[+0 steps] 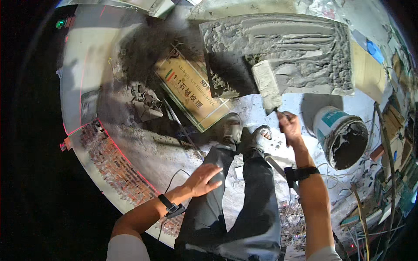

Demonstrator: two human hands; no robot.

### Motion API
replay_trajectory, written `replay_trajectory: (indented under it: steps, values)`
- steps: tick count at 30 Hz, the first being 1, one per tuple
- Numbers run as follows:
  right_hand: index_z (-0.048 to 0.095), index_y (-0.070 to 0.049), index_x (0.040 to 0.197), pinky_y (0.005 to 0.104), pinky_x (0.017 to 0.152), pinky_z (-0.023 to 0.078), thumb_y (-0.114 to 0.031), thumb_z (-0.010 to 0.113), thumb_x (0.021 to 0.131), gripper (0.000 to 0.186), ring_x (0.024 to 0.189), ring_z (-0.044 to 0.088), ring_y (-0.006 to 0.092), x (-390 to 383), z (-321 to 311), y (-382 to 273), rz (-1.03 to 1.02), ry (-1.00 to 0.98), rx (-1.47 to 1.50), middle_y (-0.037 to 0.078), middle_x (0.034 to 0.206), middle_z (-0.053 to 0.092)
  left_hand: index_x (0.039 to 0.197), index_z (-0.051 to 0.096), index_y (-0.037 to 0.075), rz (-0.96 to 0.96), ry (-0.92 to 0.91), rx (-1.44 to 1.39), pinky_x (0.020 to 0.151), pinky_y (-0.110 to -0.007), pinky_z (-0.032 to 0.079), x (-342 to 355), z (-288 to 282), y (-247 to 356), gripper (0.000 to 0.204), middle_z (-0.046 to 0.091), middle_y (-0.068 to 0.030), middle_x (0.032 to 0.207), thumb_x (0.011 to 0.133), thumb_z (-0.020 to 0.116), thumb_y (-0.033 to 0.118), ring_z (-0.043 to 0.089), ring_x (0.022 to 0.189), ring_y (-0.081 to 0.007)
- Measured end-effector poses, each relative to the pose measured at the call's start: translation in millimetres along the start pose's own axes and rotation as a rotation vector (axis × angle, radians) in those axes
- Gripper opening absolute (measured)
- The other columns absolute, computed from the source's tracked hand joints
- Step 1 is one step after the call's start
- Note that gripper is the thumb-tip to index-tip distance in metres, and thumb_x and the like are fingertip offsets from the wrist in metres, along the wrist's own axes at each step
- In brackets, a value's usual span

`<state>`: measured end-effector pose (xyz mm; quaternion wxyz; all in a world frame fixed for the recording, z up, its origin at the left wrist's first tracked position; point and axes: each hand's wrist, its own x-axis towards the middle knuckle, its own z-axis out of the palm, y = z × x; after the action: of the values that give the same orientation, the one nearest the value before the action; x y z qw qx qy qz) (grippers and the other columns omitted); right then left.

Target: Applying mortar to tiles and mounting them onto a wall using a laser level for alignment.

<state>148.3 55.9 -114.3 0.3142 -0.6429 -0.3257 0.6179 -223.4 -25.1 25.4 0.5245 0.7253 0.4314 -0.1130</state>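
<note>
My right hand (289,127) grips the handle of a trowel (266,85), whose flat blade is coated with grey mortar. The blade lies at the near edge of a wide bed of wet grey mortar (305,52), which is ridged with strokes. What the mortar rests on is mostly hidden, though a darker, thinly coated part shows at its left. My left hand (203,180) is empty, with its fingers apart, over my left thigh just above the knee.
A yellow printed cardboard box (191,87) lies left of the mortar. A white bucket (335,126) with grey mortar inside stands at the right. Brick-patterned facing (113,152) covers part of the wall at left, edged by red laser lines. Cables and scraps lie at the right.
</note>
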Motion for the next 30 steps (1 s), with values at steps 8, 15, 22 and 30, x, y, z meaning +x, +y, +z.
replay_trajectory:
  steps: [8, 15, 22, 30]
  values:
    - [0.066, -0.008, 0.084, 0.0479, 0.066, 0.05, -0.045, 0.06, 0.087, 0.038, 0.074, 0.063, 0.0425, -3, 110, 25, 0.08, -0.108, -0.733, 0.021, 0.076, 0.065, 0.121, 0.058, 0.006, -0.008, 0.056, -0.059, 0.098, -0.044, 0.043, -32, 60, -31, 0.045, 0.061, -0.0147, 0.118, 0.087, 0.063, 0.036, 0.055, 0.114, -0.0332]
    - [0.068, -0.005, 0.086, 0.0415, 0.059, 0.049, -0.042, 0.061, 0.089, 0.037, 0.063, 0.064, 0.0301, -59, 64, 16, 0.031, -0.251, -0.715, 0.018, 0.071, 0.065, 0.118, 0.06, 0.006, -0.042, 0.079, -0.075, 0.094, -0.044, 0.046, -34, 86, -42, 0.041, 0.061, -0.0171, 0.116, 0.084, 0.066, 0.029, 0.056, 0.11, -0.0352]
    - [0.059, -0.002, 0.082, 0.0282, 0.049, 0.04, -0.029, 0.057, 0.093, 0.029, 0.053, 0.047, 0.0114, -247, -88, 10, 0.289, 0.267, -0.056, 0.0, 0.061, 0.05, 0.109, 0.062, 0.003, 0.035, 0.093, -0.039, 0.088, -0.044, 0.049, -23, 81, -27, 0.034, 0.065, -0.0175, 0.106, 0.08, 0.068, 0.02, 0.061, 0.101, -0.0355]
    - [0.047, -0.013, 0.08, 0.0306, 0.044, 0.039, -0.043, 0.053, 0.093, 0.033, 0.045, 0.044, 0.0153, -189, -143, 140, 0.378, 1.099, 0.845, 0.002, 0.057, 0.046, 0.113, 0.061, 0.004, 0.032, 0.012, 0.035, 0.092, -0.044, 0.046, -14, 65, -33, 0.035, 0.064, -0.0166, 0.11, 0.083, 0.064, 0.021, 0.058, 0.105, -0.0348]
